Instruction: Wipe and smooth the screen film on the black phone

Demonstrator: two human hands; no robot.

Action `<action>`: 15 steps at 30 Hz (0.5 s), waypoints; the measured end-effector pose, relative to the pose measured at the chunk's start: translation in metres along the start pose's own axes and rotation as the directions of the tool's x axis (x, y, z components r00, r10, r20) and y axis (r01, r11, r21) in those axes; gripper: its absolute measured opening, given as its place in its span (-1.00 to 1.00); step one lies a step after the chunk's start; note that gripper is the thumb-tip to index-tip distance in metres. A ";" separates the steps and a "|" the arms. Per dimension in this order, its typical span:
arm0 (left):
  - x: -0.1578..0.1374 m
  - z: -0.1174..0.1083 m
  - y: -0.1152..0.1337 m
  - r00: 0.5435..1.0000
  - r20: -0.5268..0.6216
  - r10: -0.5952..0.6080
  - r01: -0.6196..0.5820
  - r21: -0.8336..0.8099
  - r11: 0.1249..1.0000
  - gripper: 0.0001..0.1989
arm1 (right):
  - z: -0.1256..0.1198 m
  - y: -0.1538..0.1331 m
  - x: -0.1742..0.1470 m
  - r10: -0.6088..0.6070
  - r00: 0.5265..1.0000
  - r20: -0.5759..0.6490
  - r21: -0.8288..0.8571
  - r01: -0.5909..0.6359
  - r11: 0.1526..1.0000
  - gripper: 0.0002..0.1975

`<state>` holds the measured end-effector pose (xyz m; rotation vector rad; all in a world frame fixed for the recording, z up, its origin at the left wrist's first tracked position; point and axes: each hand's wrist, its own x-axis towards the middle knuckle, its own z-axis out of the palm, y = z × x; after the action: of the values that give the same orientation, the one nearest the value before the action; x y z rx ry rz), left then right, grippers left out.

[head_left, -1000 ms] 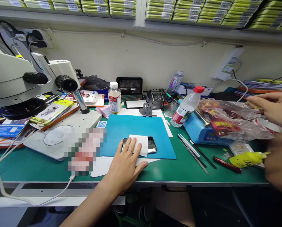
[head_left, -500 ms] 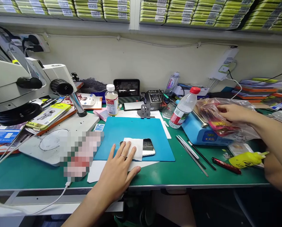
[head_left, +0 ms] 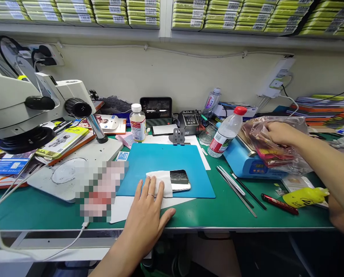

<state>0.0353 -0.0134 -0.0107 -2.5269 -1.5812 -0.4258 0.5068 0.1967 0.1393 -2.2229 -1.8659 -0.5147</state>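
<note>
Across the smartphone [head_left: 181, 180], the white cloth [head_left: 165, 182] sits farther left than a second ago, baring more of its right end, while the right hand [head_left: 280, 133] is now at the clear plastic bag [head_left: 271, 150]. In the head view, the phone lies near the front of the blue mat [head_left: 166, 156]; the left hand [head_left: 147, 209] rests flat on the cloth, fingers slightly spread, gripping nothing. Plastic hides the right fingertips, so I cannot tell their grip.

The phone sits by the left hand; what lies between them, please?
In the head view, a white sheet lies between the left hand and the phone.
</note>
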 end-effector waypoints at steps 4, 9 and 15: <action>-0.001 -0.004 0.000 1.000 0.028 0.004 -0.005 0.036 0.999 -0.34 | -0.007 -0.005 -0.005 0.022 0.988 0.156 -0.077 -0.010 0.997 -0.67; 0.004 -0.011 0.001 1.000 0.007 -0.006 0.005 0.020 1.000 -0.42 | -0.039 0.000 -0.032 0.055 0.997 0.058 -0.101 -0.049 0.994 -0.53; 0.013 -0.019 -0.002 0.999 -0.041 -0.018 0.015 -0.076 0.997 -0.57 | -0.085 -0.001 -0.094 0.193 0.970 -0.145 0.038 -0.189 0.981 -0.32</action>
<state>0.0356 -0.0067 0.0115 -2.5436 -1.6015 -0.5467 0.4801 0.0807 0.1811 -2.2505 -1.5580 -0.6010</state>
